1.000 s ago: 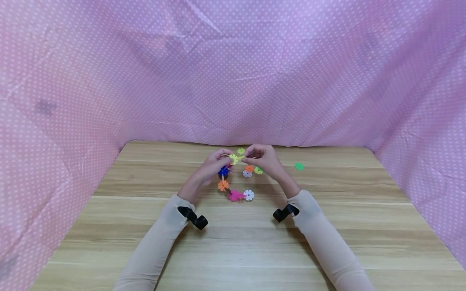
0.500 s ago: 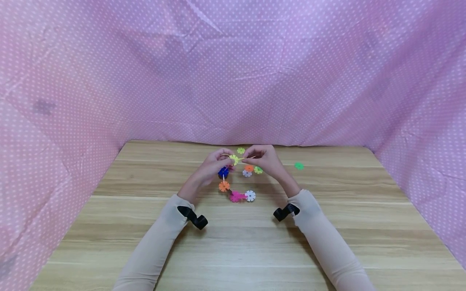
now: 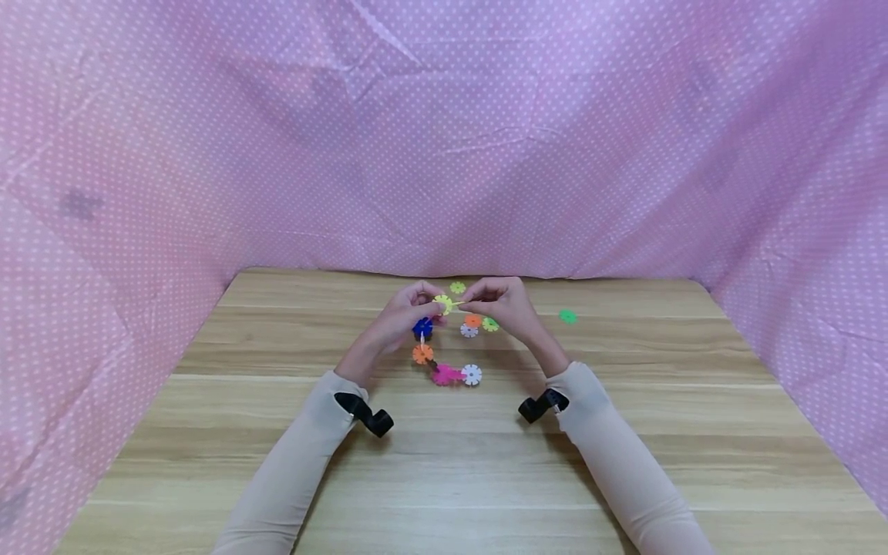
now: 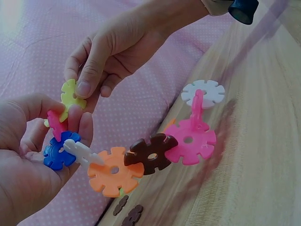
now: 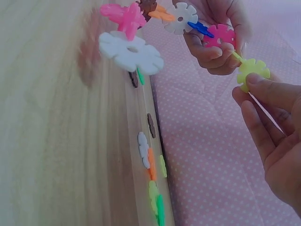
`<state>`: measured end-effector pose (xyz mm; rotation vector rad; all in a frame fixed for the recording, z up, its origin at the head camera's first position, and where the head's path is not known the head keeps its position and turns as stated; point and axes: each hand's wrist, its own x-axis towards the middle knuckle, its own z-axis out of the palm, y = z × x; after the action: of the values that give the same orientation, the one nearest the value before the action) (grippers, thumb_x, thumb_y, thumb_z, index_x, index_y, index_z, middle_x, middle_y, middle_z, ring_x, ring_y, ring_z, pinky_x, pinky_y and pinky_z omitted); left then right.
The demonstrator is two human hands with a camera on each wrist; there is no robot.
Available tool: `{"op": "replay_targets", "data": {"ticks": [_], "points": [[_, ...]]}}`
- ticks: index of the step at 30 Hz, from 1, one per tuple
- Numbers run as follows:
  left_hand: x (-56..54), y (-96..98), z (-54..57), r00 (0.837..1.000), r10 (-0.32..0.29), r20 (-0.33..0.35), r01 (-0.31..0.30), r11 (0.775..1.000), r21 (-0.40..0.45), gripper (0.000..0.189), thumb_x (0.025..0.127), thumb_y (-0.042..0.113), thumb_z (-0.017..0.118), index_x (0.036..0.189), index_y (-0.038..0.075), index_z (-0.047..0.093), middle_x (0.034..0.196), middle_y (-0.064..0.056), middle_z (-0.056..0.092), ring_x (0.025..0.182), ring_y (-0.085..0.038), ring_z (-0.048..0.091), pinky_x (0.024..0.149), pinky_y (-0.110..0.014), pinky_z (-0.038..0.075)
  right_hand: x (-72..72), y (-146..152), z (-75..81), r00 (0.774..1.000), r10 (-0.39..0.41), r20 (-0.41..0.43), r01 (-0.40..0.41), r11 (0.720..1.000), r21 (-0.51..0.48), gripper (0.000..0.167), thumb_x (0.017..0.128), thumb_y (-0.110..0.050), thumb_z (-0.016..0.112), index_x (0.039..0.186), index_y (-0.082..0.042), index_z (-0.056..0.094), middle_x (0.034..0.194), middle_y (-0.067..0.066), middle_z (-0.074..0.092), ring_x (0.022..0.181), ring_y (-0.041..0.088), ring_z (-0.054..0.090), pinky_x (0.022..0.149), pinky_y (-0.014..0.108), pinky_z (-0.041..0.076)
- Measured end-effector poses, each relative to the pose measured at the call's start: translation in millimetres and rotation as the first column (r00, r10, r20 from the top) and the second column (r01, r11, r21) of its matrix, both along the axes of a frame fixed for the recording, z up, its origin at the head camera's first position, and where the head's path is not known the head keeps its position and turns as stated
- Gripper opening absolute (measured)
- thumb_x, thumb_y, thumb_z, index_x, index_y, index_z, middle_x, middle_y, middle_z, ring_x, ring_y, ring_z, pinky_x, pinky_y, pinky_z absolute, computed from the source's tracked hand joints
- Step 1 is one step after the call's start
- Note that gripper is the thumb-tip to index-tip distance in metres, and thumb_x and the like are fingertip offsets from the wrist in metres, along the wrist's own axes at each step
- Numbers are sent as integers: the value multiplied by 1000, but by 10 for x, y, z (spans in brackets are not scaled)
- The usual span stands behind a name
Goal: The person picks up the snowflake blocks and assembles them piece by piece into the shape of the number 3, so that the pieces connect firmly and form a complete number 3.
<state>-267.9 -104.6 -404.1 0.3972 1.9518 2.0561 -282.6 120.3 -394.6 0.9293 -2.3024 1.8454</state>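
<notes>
My left hand (image 3: 401, 317) grips one end of a chain of slotted plastic snowflake discs, its fingers around a yellow and a pink disc (image 4: 57, 125). Between thumb and fingers, my right hand (image 3: 502, 307) pinches another yellow disc (image 5: 254, 70), which meets the left hand's yellow one edge to edge. From the left hand the chain runs through a blue disc (image 4: 59, 157), a white one, an orange disc (image 4: 112, 182), a brown disc (image 4: 141, 159) and two pink ones. A white disc (image 3: 472, 375) forms its other end, toward the person. The left fingers partly hide the held discs.
Loose discs lie on the wooden table (image 3: 444, 478) beyond and beneath the hands: orange (image 3: 473, 320), white (image 3: 469, 331), yellow-green (image 3: 490, 324) and yellow (image 3: 457, 287). A green disc (image 3: 567, 317) lies off to the right. Pink dotted cloth (image 3: 444, 154) hangs behind the table.
Both hands keep their hold at nearly the same place. The yellow disc in the right hand has turned slightly, and the hanging part of the chain has swayed a little.
</notes>
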Motion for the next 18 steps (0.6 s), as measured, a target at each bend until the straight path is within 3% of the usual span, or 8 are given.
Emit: {"op": "replay_targets", "data": {"ticks": [7, 13, 18], "points": [[10, -10, 24, 1000, -17, -18, 16, 1000, -7, 15, 101, 0, 56, 115, 0, 56, 96, -2, 63, 89, -23, 69, 88, -38, 62, 26, -28, 25, 1000, -6, -27, 6, 1000, 3, 7, 83, 8, 78, 89, 9, 75, 89, 27, 74, 71, 8, 71, 66, 38, 64], [20, -16, 47, 1000, -24, -10, 24, 1000, 2, 16, 100, 0, 56, 116, -1, 56, 95, -2, 63, 88, -21, 69, 85, -33, 62, 30, -47, 33, 999, -10, -50, 12, 1000, 23, 6, 83, 8, 78, 88, 8, 75, 87, 26, 75, 69, 6, 70, 63, 28, 62], [14, -4, 51, 999, -35, 2, 35, 999, -16, 17, 100, 2, 57, 117, 0, 55, 98, -1, 63, 90, -21, 68, 88, -35, 61, 16, -23, 36, 999, -25, -31, 27, 998, 59, 8, 84, 3, 80, 91, 5, 76, 89, 23, 75, 74, 14, 71, 66, 23, 61]]}}
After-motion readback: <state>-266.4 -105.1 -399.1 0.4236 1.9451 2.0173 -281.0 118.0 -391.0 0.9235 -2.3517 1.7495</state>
